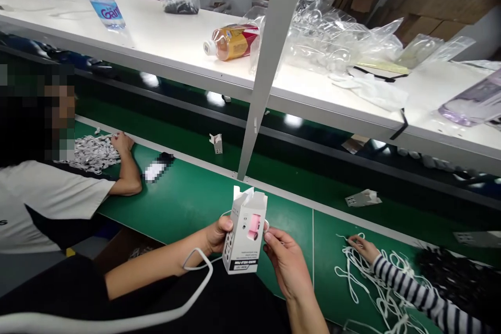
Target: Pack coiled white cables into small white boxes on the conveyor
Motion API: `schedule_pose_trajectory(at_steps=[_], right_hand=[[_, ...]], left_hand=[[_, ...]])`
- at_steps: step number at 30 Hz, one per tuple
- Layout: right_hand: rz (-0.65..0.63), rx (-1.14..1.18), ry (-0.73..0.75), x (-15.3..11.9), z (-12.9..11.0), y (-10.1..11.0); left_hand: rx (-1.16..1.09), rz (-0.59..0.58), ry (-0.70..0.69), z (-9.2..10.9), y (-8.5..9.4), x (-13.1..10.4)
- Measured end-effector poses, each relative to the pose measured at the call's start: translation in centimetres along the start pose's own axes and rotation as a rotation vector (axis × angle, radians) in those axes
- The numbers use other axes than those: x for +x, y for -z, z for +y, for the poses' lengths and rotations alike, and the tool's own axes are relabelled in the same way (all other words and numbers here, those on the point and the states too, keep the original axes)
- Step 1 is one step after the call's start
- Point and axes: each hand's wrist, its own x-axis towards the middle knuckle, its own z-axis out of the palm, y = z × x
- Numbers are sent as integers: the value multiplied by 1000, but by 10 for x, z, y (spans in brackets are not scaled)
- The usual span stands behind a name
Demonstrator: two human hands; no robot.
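A white hand-held fan box (246, 242) is raised in front of me, its printing upside down and its top flaps standing up. Around its left side, my left hand (219, 234) is closed, with the thumb on the edge. Beside the box's right side my right hand (282, 255) pinches a small looped white cord (266, 225). What is inside the box is hidden. A thicker white cable (198, 292) crosses my left forearm and lap.
Left, a co-worker's hand (123, 142) touches a pile of white straps (92, 152). Right, a striped sleeve (410, 282) reaches over tangled white cords (364, 282). Small boxes (217, 144) lie on the green belt. A metal post (258, 94) supports the shelf (168, 36) holding bottles and bags.
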Motion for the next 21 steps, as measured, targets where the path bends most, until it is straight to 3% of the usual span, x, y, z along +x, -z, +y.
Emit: schedule_pose_trajectory(at_steps=[4,8,12,14,17,21], right_hand=[[-82,69,-3,-2,9,-5],[-39,96,-4,-6,12,-10],[-45,118,-28,-7,9,-13],[2,118,4,-7,2,-7],[178,60,75,-15,-16,14],[349,-252,196,-46,-52,35]], left_hand=[[9,-10,-1,-2,0,-1],[68,-4,-18,-2,2,-2],[144,-75,-58,7,2,-2],[260,-104,-81,17,0,-4],[495,-61,-133,34,-4,-11],[1023,3,-316,50,-10,-20]])
